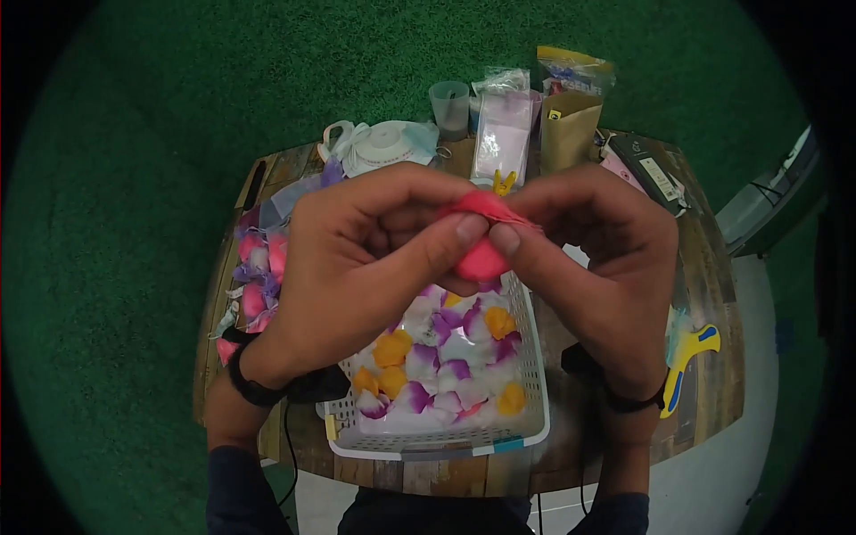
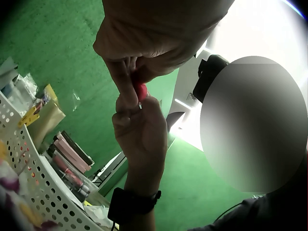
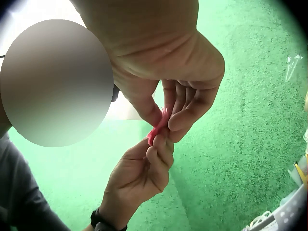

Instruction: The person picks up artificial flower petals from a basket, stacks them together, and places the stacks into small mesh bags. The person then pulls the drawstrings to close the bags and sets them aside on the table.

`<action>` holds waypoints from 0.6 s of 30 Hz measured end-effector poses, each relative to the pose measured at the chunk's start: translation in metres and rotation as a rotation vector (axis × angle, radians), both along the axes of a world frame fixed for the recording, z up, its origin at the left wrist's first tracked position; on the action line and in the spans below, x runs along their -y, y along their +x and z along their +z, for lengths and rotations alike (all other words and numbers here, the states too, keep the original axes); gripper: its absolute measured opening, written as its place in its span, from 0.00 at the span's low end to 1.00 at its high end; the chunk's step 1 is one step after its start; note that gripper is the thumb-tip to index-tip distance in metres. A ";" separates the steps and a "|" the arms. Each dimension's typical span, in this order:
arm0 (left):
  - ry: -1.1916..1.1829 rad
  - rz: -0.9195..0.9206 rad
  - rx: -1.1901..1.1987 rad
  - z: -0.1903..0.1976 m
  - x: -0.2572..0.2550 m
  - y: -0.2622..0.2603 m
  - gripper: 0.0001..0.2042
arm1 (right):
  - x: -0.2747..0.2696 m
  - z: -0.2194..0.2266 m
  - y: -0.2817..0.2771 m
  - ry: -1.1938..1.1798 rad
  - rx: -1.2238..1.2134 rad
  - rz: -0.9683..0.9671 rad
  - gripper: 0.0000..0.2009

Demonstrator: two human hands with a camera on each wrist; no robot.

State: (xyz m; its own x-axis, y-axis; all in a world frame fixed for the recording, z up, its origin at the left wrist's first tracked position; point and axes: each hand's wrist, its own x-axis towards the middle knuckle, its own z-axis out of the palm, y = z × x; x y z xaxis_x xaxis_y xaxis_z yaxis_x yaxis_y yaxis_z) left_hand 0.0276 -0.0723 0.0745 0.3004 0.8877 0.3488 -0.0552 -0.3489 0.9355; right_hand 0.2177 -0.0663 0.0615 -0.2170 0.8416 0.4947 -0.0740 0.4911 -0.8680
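Up in front of me, my left hand [image 1: 352,254] and right hand [image 1: 606,276] pinch a bright pink petal-like piece [image 1: 482,260] between thumbs and fingers. Its upper edge looks folded or layered, and its lower part hangs rounded below the thumbs. In the right wrist view, the pink piece [image 3: 159,127] shows thin and creased between both sets of fingertips. Most of it is hidden by fingers in the left wrist view. Below the hands, a white perforated basket [image 1: 539,401] holds loose white-purple petals [image 1: 422,361] and yellow petals [image 1: 392,348].
Mesh bags with pink contents [image 1: 252,299] lie left of the basket. Behind stand a white round container [image 1: 388,143], a translucent cup [image 1: 449,111], clear packets [image 1: 502,134] and a brown paper bag [image 1: 569,134]. A yellow-blue handled tool [image 1: 688,366] lies on the right.
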 end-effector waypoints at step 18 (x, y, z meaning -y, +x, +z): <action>0.318 0.081 -1.457 -0.086 -0.075 -0.078 0.09 | -0.029 -0.006 0.039 0.092 -0.213 -0.173 0.06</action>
State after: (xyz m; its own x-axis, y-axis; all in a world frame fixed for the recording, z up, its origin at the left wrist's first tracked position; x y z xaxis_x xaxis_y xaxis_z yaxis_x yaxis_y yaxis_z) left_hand -0.0509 0.0028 -0.0112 0.5011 0.8649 -0.0288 0.8652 -0.5000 0.0367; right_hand 0.2562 -0.0372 0.0550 0.0429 0.8066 0.5896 -0.1585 0.5881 -0.7931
